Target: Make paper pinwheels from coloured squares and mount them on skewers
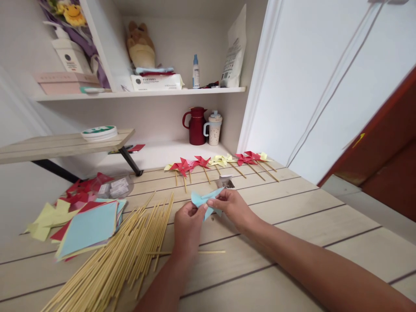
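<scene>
Both hands hold a folded light-blue paper piece (202,199) just above the wooden table (292,225). My left hand (187,225) pinches its lower left part. My right hand (232,207) pinches its right side with fingertips. A single bamboo stick (208,251) lies on the table under my left wrist. Behind the hands lies a row of finished red, yellow and pink paper pinwheels on sticks (221,164).
A pile of bamboo sticks (130,247) lies at left, beside stacked coloured paper squares (87,227) and cut yellow and red pieces (65,203). A small bag (226,182) lies near my right hand. A red jug (196,125) and a mug (214,128) stand in the alcove.
</scene>
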